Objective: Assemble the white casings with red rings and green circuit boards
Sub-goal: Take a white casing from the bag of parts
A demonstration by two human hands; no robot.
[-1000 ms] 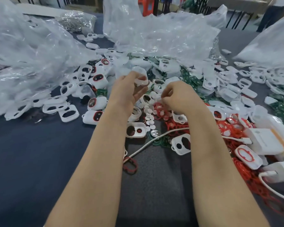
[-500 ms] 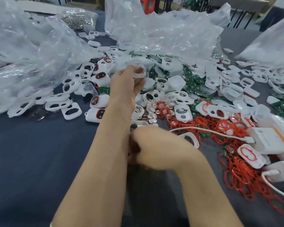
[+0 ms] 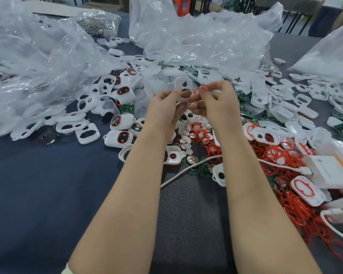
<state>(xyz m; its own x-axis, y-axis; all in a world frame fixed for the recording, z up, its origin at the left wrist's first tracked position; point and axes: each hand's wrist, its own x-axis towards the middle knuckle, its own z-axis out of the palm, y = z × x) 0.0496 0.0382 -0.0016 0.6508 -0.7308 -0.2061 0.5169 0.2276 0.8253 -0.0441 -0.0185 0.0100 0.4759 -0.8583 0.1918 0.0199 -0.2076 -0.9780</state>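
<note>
Head view, mid-batch by our read. Our left hand [image 3: 164, 107] pinches one white casing [image 3: 182, 82] by its edge, fingers curled round it, raised well beyond the white cable [image 3: 186, 171]. Our right hand [image 3: 220, 103] pinches a red ring [image 3: 201, 89] between thumb and fingertips, right at the casing's opening. We can't tell if it's seated yet.

Done: a handful of finished casings [image 3: 119, 138] with red rims, left of the cable.

Left: plenty. There's a tangled heap of loose rings [image 3: 297, 204] right of the cable, green circuit boards [image 3: 243, 95] scattered beyond it, and bare shells [image 3: 87, 133] further left.

Materials:
- Casings are hard glossy plastic, rounded rectangles with cut-outs.
- Rings are thin, floppy and rubbery-looking.
- Boards are flat and rigid.
- The white discs [image 3: 184, 135] just beyond the cable are matte and round.
- Crinkly clear bags [image 3: 196, 40] sit far behind, with the dark cloth table [image 3: 38, 194] underneath.
</note>
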